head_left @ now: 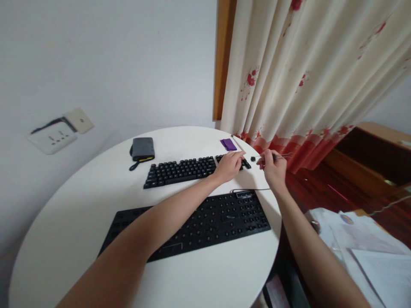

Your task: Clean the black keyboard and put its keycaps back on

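Note:
Black keycaps [180, 170] lie in keyboard order on the white table. My left hand [228, 166] rests over their right end, fingers stretched out and partly covering them. Just beyond the table's right edge, my right hand [275, 169] is closed around what looks like a wire keycap puller [274, 157], with a dark handle and thin wires sticking out. A small black keycap [253, 159] sits on the table beside the right fingers. Nearer to me is a black keyboard base [212, 218], stripped of its caps, its left part hidden under my left forearm.
A purple cloth [228, 144] and a thin pale stick [238, 143] lie at the back right. A grey pouch [143, 148] with a loop is at the back left. The keyboard's cable [250, 189] runs off the right edge. Papers [382, 269] lie lower right, below a curtain [289, 85].

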A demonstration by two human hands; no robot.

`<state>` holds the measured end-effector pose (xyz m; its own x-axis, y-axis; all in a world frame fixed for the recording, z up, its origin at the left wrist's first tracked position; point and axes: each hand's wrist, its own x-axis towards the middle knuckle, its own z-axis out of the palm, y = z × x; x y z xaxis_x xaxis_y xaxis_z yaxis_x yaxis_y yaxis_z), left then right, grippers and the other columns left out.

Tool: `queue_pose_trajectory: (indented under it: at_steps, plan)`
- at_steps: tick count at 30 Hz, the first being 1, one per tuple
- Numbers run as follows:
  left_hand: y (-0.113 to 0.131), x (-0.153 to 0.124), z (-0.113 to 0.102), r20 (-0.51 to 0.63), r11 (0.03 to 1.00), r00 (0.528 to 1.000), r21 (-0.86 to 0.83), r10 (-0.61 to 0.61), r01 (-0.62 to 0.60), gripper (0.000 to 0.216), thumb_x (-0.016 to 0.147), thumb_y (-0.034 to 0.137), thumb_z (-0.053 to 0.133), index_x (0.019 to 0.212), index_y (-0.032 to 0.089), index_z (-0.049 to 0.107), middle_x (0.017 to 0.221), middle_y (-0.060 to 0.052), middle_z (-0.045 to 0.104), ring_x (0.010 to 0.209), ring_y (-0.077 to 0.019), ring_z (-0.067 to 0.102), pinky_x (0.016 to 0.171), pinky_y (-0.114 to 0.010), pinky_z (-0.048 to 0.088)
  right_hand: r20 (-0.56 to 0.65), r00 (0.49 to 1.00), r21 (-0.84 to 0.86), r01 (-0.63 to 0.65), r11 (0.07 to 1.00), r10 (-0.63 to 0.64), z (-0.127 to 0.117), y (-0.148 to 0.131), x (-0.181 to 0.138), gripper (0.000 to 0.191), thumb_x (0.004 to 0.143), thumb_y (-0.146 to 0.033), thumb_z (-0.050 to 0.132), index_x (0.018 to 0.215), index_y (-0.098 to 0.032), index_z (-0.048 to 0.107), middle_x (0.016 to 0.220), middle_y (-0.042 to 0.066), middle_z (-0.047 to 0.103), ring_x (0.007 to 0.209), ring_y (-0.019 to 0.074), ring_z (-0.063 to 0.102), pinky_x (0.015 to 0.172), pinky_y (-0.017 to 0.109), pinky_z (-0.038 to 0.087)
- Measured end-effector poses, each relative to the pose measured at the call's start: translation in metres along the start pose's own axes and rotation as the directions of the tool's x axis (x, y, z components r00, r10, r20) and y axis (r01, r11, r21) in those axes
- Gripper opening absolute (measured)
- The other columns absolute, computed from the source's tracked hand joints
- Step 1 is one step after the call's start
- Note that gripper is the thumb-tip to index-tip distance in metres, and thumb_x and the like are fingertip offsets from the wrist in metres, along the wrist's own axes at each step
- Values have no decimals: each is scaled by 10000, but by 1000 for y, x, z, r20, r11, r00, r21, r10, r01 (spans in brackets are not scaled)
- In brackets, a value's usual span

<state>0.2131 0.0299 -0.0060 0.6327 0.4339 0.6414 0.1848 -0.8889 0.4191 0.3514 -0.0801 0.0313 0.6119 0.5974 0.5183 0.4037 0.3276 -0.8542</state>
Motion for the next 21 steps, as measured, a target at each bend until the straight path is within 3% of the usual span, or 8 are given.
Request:
queue_pose_trajectory:
  at_steps: [5, 9, 14, 18, 21]
  plan:
    - [-4, 0, -3, -58, 999, 997, -15, -52, 51, 338, 1033, 229, 393, 1318, 166, 563, 1224, -82, 682, 1127, -205, 581, 1017, -370, 447, 13, 1000, 12, 21, 1000, -21, 29, 30, 15, 342, 899, -476, 587, 758, -168, 633, 552, -10, 603, 456, 119, 503, 462, 244, 381]
    - [-6, 1, 1, -34, 997, 999, -81, -9, 6, 262, 1012, 280, 491, 1216, 192, 632, 1164, -70, 706, 1085, -216, 603, 981, -402, 467, 39, 998, -9, 42, 999, -42, 27, 49, 2, 290, 871, -433, 630, 761, -166, 659, 569, -14, 615, 498, 124, 512, 509, 251, 407]
    - [-9, 4, 5, -49, 992, 998, -119, 29, -35, 132, 947, 194, 601, 1045, 193, 689, 1057, -49, 724, 1033, -213, 612, 953, -402, 472, 107, 991, -35, 84, 996, -79, 22, 54, -2, 289, 894, -426, 610, 806, -163, 693, 660, 16, 665, 593, 152, 586, 565, 270, 457]
    - [-11, 2, 1, -52, 992, 999, -126, -15, 9, 164, 895, 157, 667, 1053, 196, 683, 1053, -50, 723, 1021, -214, 616, 936, -394, 483, 187, 982, 48, 29, 998, -38, 25, 53, -3, 349, 923, -473, 563, 927, -168, 732, 835, 66, 748, 698, 191, 679, 626, 305, 529]
    - [-11, 1, 0, -40, 993, 999, -113, -26, 22, 184, 872, 165, 702, 1050, 204, 677, 1052, -42, 720, 1023, -211, 613, 928, -387, 487, 202, 979, 62, -20, 998, 7, 26, 56, -4, 373, 921, -489, 560, 957, -168, 746, 854, 79, 767, 736, 214, 711, 656, 326, 552]
